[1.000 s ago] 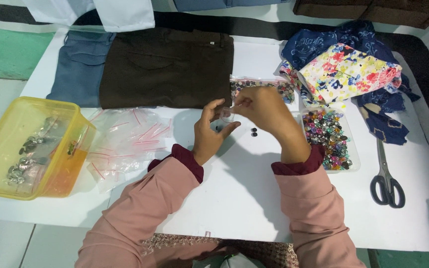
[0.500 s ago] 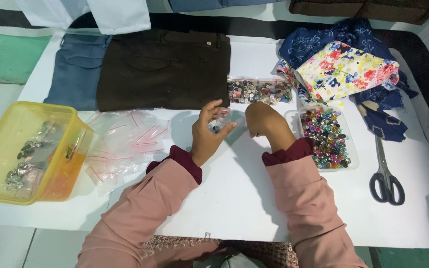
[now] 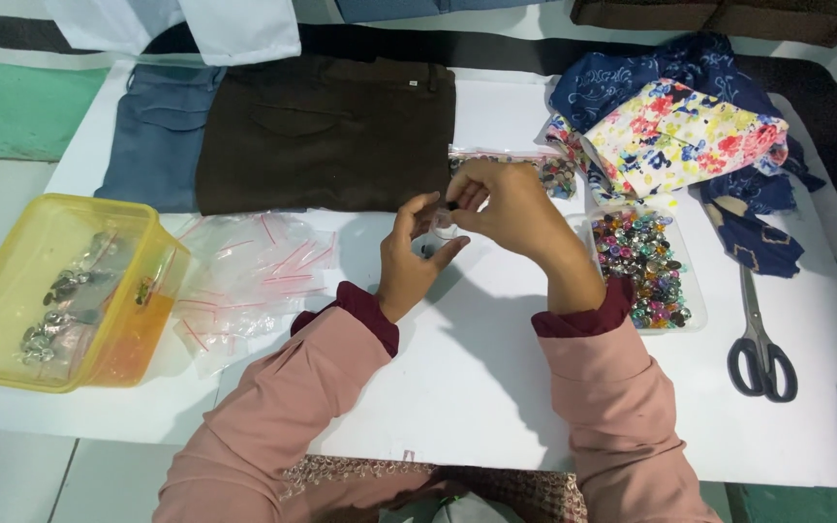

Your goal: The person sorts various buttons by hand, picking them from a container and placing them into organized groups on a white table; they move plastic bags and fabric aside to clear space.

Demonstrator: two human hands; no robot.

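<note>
Above the middle of the white bench (image 3: 457,387), the left hand (image 3: 409,261) pinches a small clear bag (image 3: 445,227) while the right hand (image 3: 511,208) nips a tiny dark piece at its mouth. The step looks like filling that bag; the next move calls for a steady drop inside. Farther off lie a bead tray (image 3: 643,268), loose empty bags (image 3: 254,271) and brown trousers (image 3: 326,136).

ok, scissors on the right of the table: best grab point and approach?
Take the scissors by the black handle loops, coming from above at the near end. They lie flat, blades pointing away toward the floral fabric, loops nearest the person and unobstructed.
</note>
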